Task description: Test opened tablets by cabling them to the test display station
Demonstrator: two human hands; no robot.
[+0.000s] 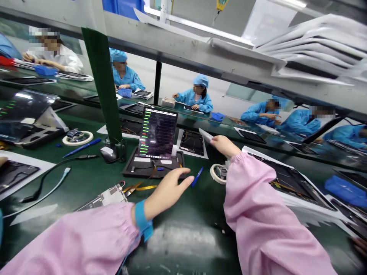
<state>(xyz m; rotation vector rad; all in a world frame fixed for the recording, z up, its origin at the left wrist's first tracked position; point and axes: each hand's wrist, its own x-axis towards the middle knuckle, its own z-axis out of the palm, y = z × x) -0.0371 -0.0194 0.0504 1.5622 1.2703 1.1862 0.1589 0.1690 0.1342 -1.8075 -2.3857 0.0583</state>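
Note:
My right hand (pixel 226 146) reaches forward with its fingers closed on the edge of a thin white sheet (pixel 204 134). Beside that sheet, a dark tablet housing (pixel 191 142) lies on white paper. My left hand (pixel 168 191), wearing a blue wrist strap (pixel 141 217), hovers over the bench with thumb and fingers apart and nothing held. Just past its fingertips lies a blue pen (pixel 197 177). Behind it, a lit screen with rows of green and red marks (pixel 158 131) leans upright in a black tray (pixel 134 171). A silver component with an orange flex cable (pixel 110 196) lies left of that hand.
A tape roll (pixel 213 173) sits below my right wrist. More housings on paper (pixel 292 179) lie right. A mouse (pixel 109 153), cables (pixel 54 191) and a green post (pixel 101 84) stand left. A shelf (pixel 183 49) crosses overhead; co-workers (pixel 197 95) sit beyond.

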